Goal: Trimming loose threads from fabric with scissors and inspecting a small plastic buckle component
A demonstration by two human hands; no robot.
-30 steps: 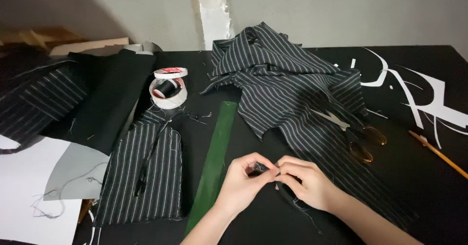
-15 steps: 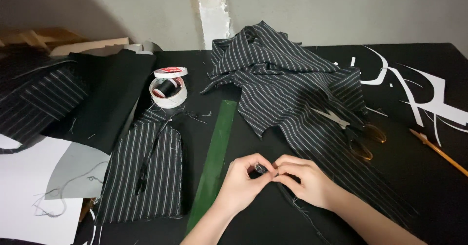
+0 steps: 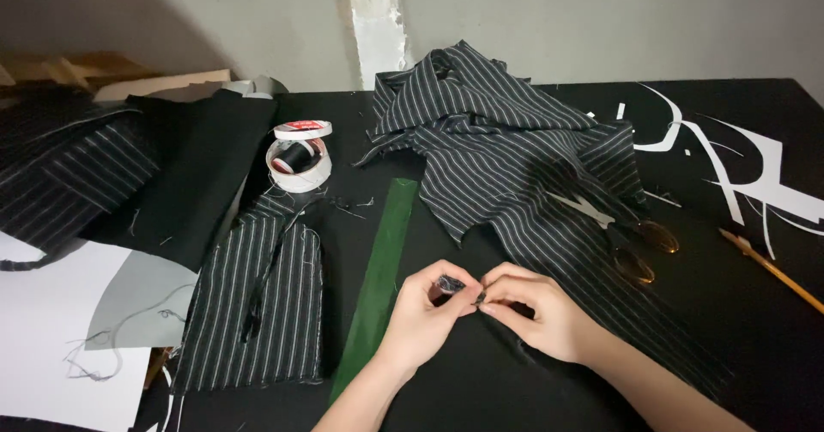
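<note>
A black tabletop [image 3: 481,398] is spread with a large crumpled heap of black pinstriped cloth [image 3: 506,149], and to the left of that heap are laid a flat pinstriped panel [image 3: 257,312], a long green strip [image 3: 378,277] and a white tape roll with a black thread spool inside it [image 3: 299,162], while black-handled scissors [image 3: 627,234] are rested on the heap's near right edge. In front of the heap a small dark scrap of fabric [image 3: 450,287] is pinched between the closed fingers [image 3: 446,299] of the left hand [image 3: 425,316] and those of the right hand [image 3: 536,312]. The scrap is judged light, limp and easily frayed, best gripped at its edges.
</note>
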